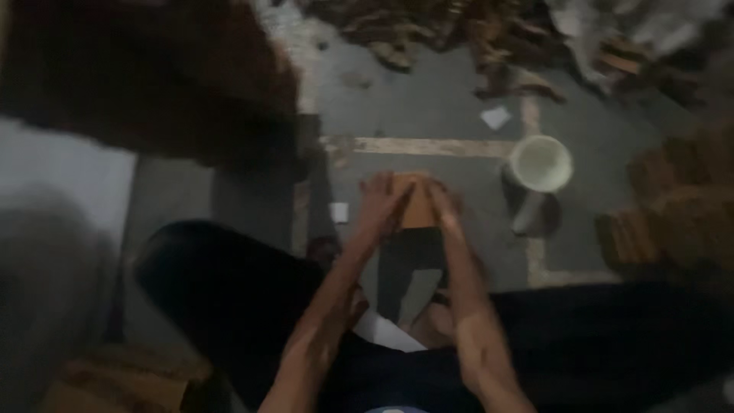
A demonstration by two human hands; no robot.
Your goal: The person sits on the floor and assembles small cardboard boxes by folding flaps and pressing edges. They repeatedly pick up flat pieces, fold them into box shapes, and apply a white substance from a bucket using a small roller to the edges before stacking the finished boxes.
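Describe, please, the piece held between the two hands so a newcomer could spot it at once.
Start at the pale round bucket on the grey floor, then look left. Between the left hand and the right hand sits a small flat wooden piece, light brown and blurred, unlike the darker scrap heaps behind.

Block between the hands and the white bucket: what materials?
Block: likely wood, matt orange-brown and flat-faced, matching the brown pieces stacked at right; blur hides any grain. Bucket: probably plastic, with a smooth, pale, even rim; painted metal is possible.
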